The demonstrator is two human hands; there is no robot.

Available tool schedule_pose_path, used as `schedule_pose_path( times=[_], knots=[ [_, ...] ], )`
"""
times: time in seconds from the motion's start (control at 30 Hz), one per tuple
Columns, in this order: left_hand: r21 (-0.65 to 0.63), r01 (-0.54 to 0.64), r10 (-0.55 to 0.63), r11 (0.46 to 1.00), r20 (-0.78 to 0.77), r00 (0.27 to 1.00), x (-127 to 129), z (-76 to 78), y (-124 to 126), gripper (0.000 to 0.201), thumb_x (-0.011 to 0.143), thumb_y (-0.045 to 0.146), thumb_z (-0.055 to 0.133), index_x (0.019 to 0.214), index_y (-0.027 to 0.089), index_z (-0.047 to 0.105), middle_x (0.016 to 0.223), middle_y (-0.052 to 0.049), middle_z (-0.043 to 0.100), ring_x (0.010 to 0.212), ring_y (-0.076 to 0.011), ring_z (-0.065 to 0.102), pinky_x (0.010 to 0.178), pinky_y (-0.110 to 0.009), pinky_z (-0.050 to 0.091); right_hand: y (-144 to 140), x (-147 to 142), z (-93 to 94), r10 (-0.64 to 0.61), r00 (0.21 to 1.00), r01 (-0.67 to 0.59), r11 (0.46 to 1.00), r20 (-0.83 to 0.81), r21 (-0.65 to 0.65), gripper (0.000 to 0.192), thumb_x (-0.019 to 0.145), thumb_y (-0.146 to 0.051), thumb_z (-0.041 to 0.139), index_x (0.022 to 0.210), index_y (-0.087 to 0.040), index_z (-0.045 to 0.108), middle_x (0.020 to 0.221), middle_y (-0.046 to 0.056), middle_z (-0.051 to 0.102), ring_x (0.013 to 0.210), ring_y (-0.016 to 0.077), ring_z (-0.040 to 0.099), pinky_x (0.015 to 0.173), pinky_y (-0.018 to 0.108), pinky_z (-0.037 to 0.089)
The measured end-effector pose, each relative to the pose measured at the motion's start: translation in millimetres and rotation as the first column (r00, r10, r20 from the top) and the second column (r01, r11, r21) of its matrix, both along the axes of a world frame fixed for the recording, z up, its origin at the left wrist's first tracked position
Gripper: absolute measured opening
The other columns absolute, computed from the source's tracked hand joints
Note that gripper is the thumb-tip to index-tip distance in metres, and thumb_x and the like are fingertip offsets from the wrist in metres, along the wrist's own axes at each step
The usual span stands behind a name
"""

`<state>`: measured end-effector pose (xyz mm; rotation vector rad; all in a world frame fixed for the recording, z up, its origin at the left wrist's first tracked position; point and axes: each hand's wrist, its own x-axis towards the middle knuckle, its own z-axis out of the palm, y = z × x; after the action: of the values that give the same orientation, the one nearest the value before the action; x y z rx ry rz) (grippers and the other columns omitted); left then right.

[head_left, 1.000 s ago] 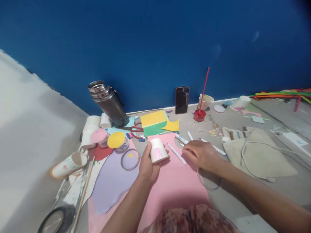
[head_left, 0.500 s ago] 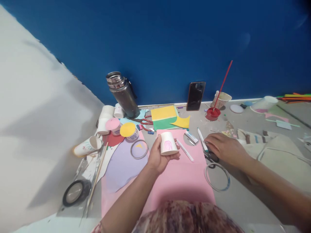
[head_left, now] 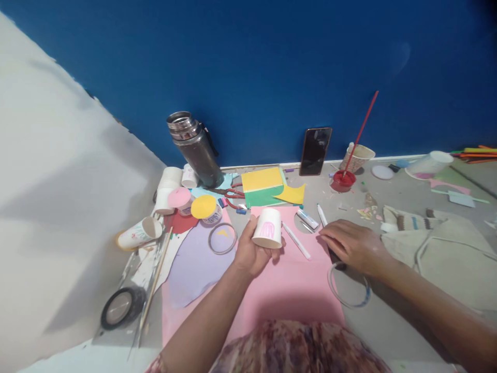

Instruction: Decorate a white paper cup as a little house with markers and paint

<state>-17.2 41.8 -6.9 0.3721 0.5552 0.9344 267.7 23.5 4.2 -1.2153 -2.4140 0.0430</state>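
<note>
My left hand (head_left: 252,254) is wrapped round a white paper cup (head_left: 268,228), which sits upside down and tilted, with a pink scribbled patch facing me. On the right, my right hand (head_left: 351,246) reaches over the lower end of a white marker (head_left: 322,214) and covers most of a pair of black-handled scissors. Its fingers are bent and close together; whether they grip the marker is hidden. Between the hands, a white pen with a pink tip (head_left: 296,241) lies on pink paper (head_left: 287,290). A white tube (head_left: 307,217) lies just beyond it.
Left stand a steel flask (head_left: 198,155), lidded tubs (head_left: 205,208) and paper cups (head_left: 140,233). A tape roll (head_left: 122,308) lies nearer. A phone (head_left: 316,152) leans on the blue wall beside a red pot (head_left: 342,181). Right are a tape ring (head_left: 349,285) and a cloth bag (head_left: 458,259).
My right hand has shifted left and slightly nearer me, now covering the marker's lower end and more of the scissors. The cup in my left hand has moved slightly left.
</note>
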Motion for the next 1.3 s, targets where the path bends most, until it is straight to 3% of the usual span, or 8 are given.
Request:
schedule_pose_path(
  times=[0.17,0.3,0.47,0.63,0.73,0.97,1.13,1.3],
  knots=[
    [-0.089,-0.086,0.081,0.992,-0.055,0.995,0.6,6.6,2.6,0.064,0.102,0.063,0.047,0.109,0.005,0.074,0.08,-0.017,0.077,0.062,-0.0249,0.073,0.044,-0.03,0.055,-3.6,-36.4,14.3,-0.004,0.992,0.025,0.985,0.126,-0.169,0.017,0.105,-0.033,0.058,0.102,-0.022,0.072,0.092,0.007,0.081,0.085,0.0221,0.075,0.073,0.032,0.047],
    [-0.117,-0.103,0.09,0.988,-0.11,0.99,1.3,13.6,1.6,0.06,0.103,0.056,0.048,0.112,0.002,0.073,0.086,-0.019,0.079,0.068,-0.0283,0.077,0.06,-0.038,0.063,1.0,-68.0,21.7,-0.046,0.941,0.154,0.941,0.337,-0.302,0.038,0.099,-0.047,0.066,0.126,-0.02,0.067,0.102,0.012,0.082,0.091,0.0311,0.078,0.071,0.035,0.048],
    [-0.076,-0.111,0.105,0.991,-0.074,0.992,-0.3,15.4,-0.7,0.057,0.1,0.058,0.052,0.112,0.005,0.071,0.086,-0.018,0.078,0.065,-0.028,0.076,0.053,-0.036,0.06,7.7,-81.1,11.7,-0.002,0.91,0.154,0.931,0.416,-0.332,0.052,0.102,-0.022,0.051,0.153,-0.026,0.051,0.099,0.01,0.082,0.084,0.0295,0.079,0.069,0.034,0.048],
    [-0.068,-0.155,0.145,0.986,-0.138,0.98,-2.0,12.0,-1.3,0.043,0.093,0.049,0.068,0.117,0.014,0.063,0.084,-0.01,0.076,0.061,-0.0271,0.074,0.047,-0.034,0.058,9.2,-66.3,11.8,-0.096,0.995,0.101,0.948,0.031,-0.301,0.037,0.1,-0.022,0.049,0.129,-0.026,0.071,0.108,0.009,0.083,0.094,0.0249,0.077,0.08,0.034,0.055],
    [-0.043,-0.139,0.129,0.989,-0.174,0.976,-0.3,10.3,-2.2,0.044,0.091,0.049,0.072,0.12,0.018,0.061,0.091,-0.01,0.077,0.068,-0.0287,0.077,0.051,-0.036,0.061,8.3,-50.5,24.9,-0.085,0.961,-0.001,0.951,-0.265,-0.308,0.033,0.095,-0.019,0.051,0.119,-0.024,0.074,0.099,0.007,0.078,0.078,0.019,0.071,0.074,0.03,0.057],
    [0.046,-0.053,0.061,0.998,-0.208,0.976,-1.5,10.9,-1.0,0.049,0.092,0.059,0.072,0.109,0.013,0.068,0.086,-0.01,0.077,0.066,-0.0233,0.074,0.056,-0.032,0.061,0.0,-25.5,37.2,0.02,0.878,-0.257,0.863,-0.478,-0.435,0.077,0.086,-0.009,0.056,0.159,-0.029,0.042,0.132,0.011,0.069,0.121,0.0237,0.07,0.099,0.036,0.06],
    [0.029,0.139,-0.133,0.99,-0.148,0.98,-2.8,8.9,-0.5,0.054,0.096,0.065,0.063,0.108,0.012,0.069,0.081,-0.012,0.077,0.061,-0.025,0.074,0.049,-0.032,0.059,-0.6,-43.7,30.8,-0.117,0.857,-0.099,0.919,-0.501,-0.383,0.057,0.086,-0.02,0.073,0.141,-0.03,0.061,0.121,0.008,0.073,0.104,0.0222,0.074,0.094,0.036,0.062],
    [-0.027,0.137,-0.138,0.99,-0.045,0.989,-2.0,4.4,-1.2,0.063,0.097,0.066,0.06,0.121,0.008,0.068,0.094,-0.017,0.079,0.067,-0.028,0.078,0.054,-0.037,0.063,3.7,-58.7,30.7,-0.261,0.622,0.018,0.947,-0.738,-0.32,0.043,0.084,-0.027,0.081,0.125,-0.025,0.065,0.094,0.003,0.076,0.08,0.0181,0.074,0.074,0.029,0.063]
  ],
)
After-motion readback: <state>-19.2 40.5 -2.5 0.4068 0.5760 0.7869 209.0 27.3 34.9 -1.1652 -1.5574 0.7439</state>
